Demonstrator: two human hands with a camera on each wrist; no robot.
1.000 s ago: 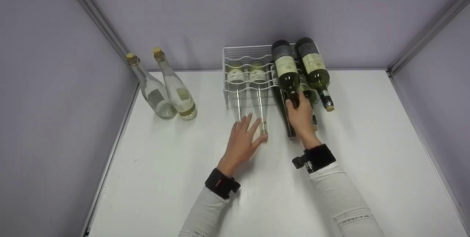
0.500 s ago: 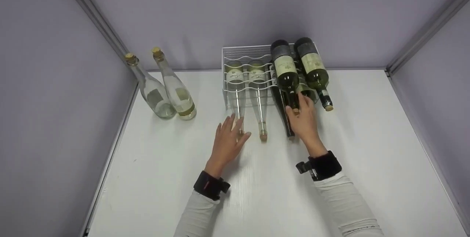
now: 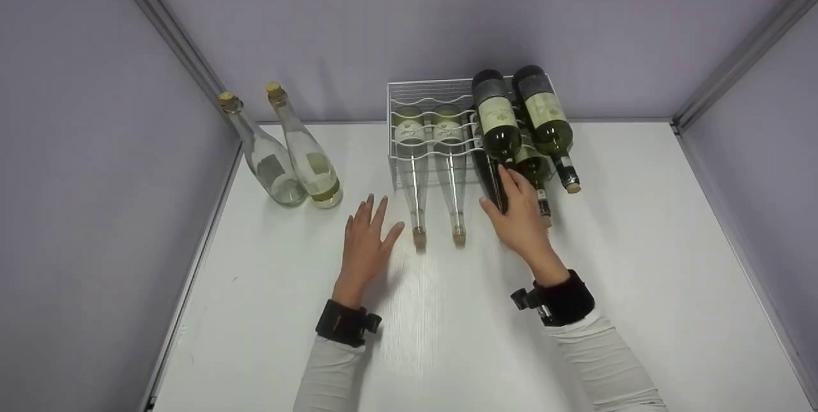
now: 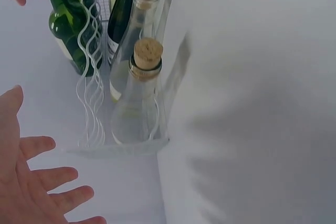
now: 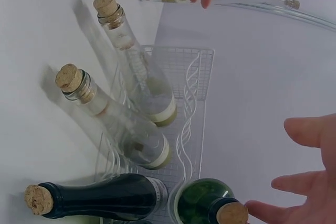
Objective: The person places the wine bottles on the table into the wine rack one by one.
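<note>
My left hand (image 3: 365, 246) hovers above the white table with fingers spread, holding nothing, left of two clear corked bottles lying in the lower level of a white wire rack (image 3: 429, 89). My right hand (image 3: 523, 223) has its fingers extended beside the neck of the left green wine bottle (image 3: 498, 115) on the rack's top. In the right wrist view a fingertip is at or very near that bottle's cork (image 5: 232, 213); contact is unclear. Another green wine bottle (image 3: 544, 108) lies alongside. Below them lie a dark bottle (image 3: 489, 179) and a green bottle (image 3: 533, 169).
Two clear corked bottles, a left one (image 3: 271, 166) and a right one (image 3: 311, 160), stand upright at the table's back left. Grey panels (image 3: 409, 22) enclose the table (image 3: 447, 348) at the back and both sides.
My left hand has moved left, away from the lying clear bottles. My right hand has loosened from the top left green bottle's neck and drawn slightly back. The bottles hold their places.
</note>
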